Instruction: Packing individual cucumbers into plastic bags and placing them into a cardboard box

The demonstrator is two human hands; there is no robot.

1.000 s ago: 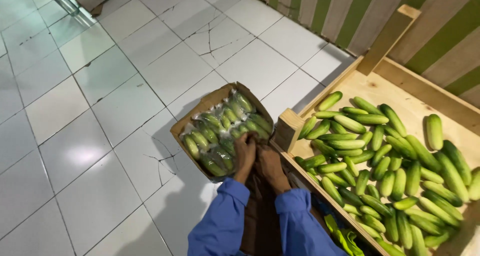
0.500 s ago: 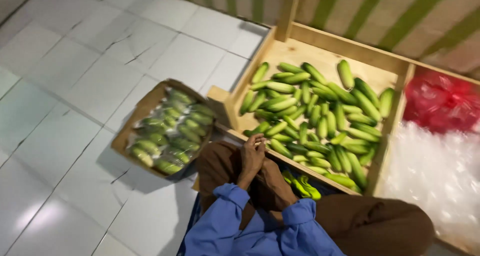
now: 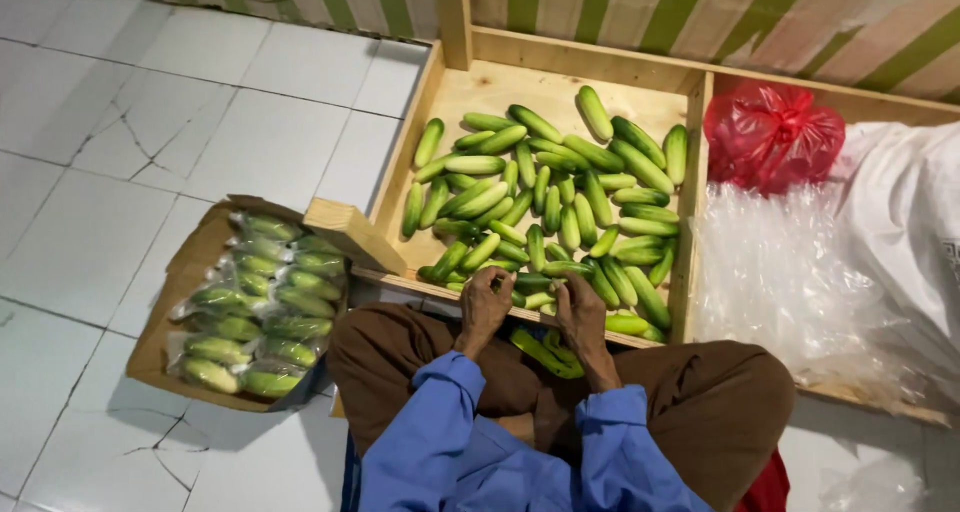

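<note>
Hands at the near rail of the wooden crate (image 3: pixel 440 82), centre of the frame, working the loose cucumbers (image 3: pixel 545 197).

The crate fills the upper centre; a cardboard box (image 3: pixel 160 332) of wrapped cucumber packs (image 3: pixel 255 307) lies at lower left, clear plastic sheeting (image 3: pixel 775 272) at right. My left hand (image 3: pixel 485 307) and right hand (image 3: pixel 582 312) rest curled on the rail, just beside each other, fingers among the nearest cucumbers; whether either grips one I cannot tell. My judgement: draw from the near edge so the pile stays put.
</note>
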